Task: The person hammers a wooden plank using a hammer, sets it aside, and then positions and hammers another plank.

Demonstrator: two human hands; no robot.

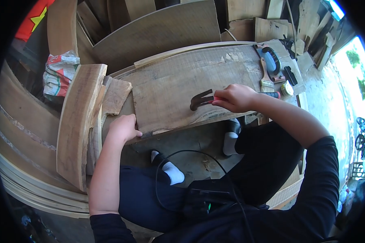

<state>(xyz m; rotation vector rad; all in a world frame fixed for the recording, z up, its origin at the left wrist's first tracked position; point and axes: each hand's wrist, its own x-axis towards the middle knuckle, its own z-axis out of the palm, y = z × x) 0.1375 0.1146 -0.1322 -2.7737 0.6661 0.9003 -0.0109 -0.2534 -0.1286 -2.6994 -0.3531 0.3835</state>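
Note:
A hammer [201,100] with a dark claw head and a red and black handle lies across the right part of a wide wooden board [174,85]. Closed around its handle near the head is my right hand [236,98]; the handle's end shows beyond my wrist. My left hand [123,128] rests at the board's near left corner, fingers bent over the wood edge and thumb toward the board. Whether it grips the edge firmly is hidden. Beside it on the left sits a short rough wood piece [116,96].
Thick planks [79,125] stand at the left by a printed sack [61,75]. A paintbrush [266,77], a tape roll [287,88] and a blue-black round item [271,60] lie at the board's right end. A black cable [194,151] loops over my lap.

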